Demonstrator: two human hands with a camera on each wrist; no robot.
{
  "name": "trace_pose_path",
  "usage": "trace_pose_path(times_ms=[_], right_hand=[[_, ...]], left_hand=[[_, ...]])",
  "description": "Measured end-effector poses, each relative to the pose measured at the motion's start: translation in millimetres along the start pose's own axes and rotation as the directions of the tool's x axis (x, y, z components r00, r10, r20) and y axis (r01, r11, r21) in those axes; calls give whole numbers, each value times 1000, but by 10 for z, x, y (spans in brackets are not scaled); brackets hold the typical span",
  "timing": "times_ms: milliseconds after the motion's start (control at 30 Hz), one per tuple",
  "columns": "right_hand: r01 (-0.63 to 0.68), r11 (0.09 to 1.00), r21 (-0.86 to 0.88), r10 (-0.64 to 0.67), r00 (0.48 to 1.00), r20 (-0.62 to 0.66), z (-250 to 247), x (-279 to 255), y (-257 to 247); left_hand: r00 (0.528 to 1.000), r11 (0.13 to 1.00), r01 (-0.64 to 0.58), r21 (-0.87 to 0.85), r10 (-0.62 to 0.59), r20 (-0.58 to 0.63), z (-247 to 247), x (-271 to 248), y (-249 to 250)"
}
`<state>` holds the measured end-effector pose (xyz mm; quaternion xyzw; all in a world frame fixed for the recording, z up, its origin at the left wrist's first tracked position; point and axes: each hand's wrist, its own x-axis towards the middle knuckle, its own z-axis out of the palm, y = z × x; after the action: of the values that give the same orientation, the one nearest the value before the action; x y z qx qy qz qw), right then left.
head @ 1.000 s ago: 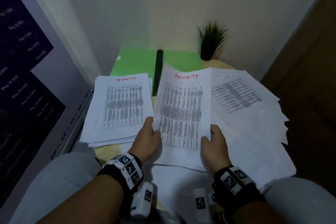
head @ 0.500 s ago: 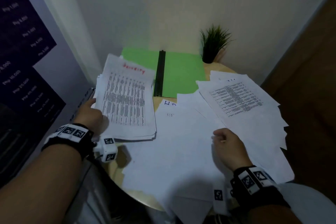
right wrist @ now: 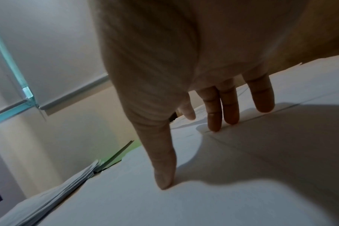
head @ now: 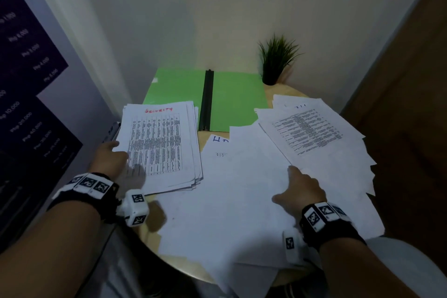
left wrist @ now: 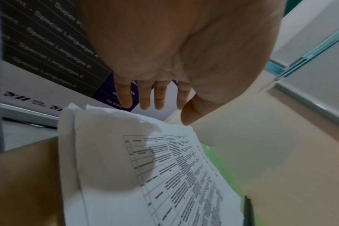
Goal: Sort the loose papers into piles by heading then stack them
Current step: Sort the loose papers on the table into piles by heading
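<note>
Head view, left hand [head: 110, 158] relaxed with straight fingers at the left edge of the Security pile [head: 160, 145] on the round table [head: 150, 237], gripping nothing, right hand [head: 298, 190] spread flat, fingertips [right wrist: 215, 126] pressing the loose papers [head: 229, 201] mid-table

Left hand [left wrist: 184, 53] seen from the wrist, fingers [left wrist: 124, 97] straight and spread above the near corner of a paper pile [left wrist: 145, 183], printed table uppermost, dark price board [left wrist: 48, 45] behind, green folder [left wrist: 222, 168] at right
</note>
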<state>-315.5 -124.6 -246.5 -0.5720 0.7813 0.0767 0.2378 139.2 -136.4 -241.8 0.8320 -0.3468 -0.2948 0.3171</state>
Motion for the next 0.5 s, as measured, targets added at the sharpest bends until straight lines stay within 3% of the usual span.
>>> trace_pose_path(times_ms=[233, 367, 500], right_hand=[[-38, 999, -23, 38, 999, -2, 65, 1, 38], [-51, 997, -53, 52, 999, 16, 58, -41, 62], [-30, 996, -89, 34, 999, 43, 89, -144, 24]], left_hand=[[967, 926, -245, -287, 256, -1, 99, -656, 313], [913, 875, -343, -343, 396, 98, 209, -1164, 530], [864, 878, -353, -322, 438, 247, 444, -1594, 539]])
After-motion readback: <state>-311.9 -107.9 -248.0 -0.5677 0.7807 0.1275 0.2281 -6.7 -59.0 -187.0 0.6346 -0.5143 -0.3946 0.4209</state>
